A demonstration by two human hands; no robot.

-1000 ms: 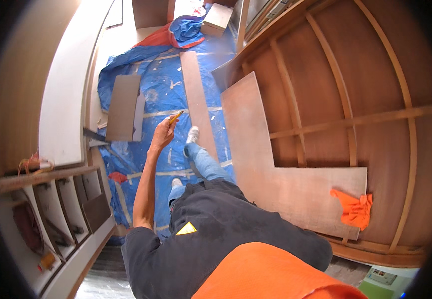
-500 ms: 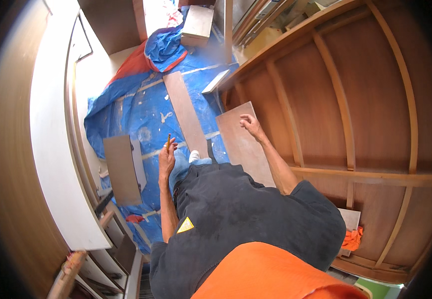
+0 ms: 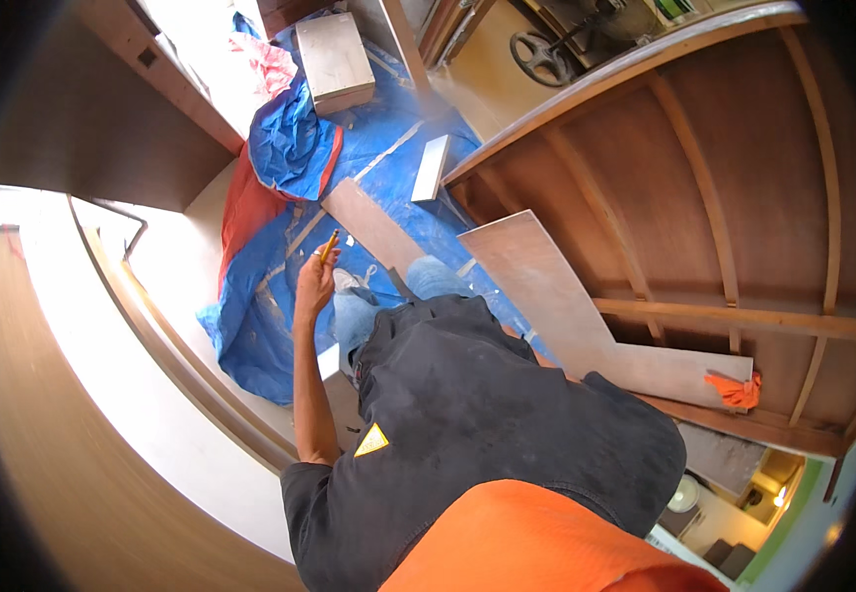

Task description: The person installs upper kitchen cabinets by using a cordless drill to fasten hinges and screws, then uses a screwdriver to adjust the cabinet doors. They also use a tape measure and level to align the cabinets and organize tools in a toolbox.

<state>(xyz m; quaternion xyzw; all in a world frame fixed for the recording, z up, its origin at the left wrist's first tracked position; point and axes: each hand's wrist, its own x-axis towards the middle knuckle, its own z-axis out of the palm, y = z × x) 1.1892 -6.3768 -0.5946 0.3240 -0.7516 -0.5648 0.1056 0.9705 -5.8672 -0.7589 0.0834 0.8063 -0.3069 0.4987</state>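
Observation:
My left hand (image 3: 314,283) is raised in front of me, its fingers closed around a short yellow pencil (image 3: 330,245) that points up. Beneath and beyond it, a long pale wooden board (image 3: 373,225) lies on the floor sheet, its near end by my legs. Only a sliver of my right forearm (image 3: 546,361) shows past the dark shirt; the right hand is hidden. On my right, an L-shaped wooden sheet (image 3: 546,281) leans along the framed panel, with an orange cloth (image 3: 739,388) at its far right end.
A blue tarp (image 3: 385,133) covers the floor, bunched up near a pale box (image 3: 336,57). A small white block (image 3: 431,168) stands by the corner of the large ribbed wooden panel (image 3: 694,158). A long white panel (image 3: 122,355) curves along my left; a steering wheel (image 3: 543,57) shows at the back.
The view has turned, bringing more of the L-shaped sheet into sight. My right hand, open above that sheet before, has dropped out of view. My left hand still holds the pencil, slightly higher.

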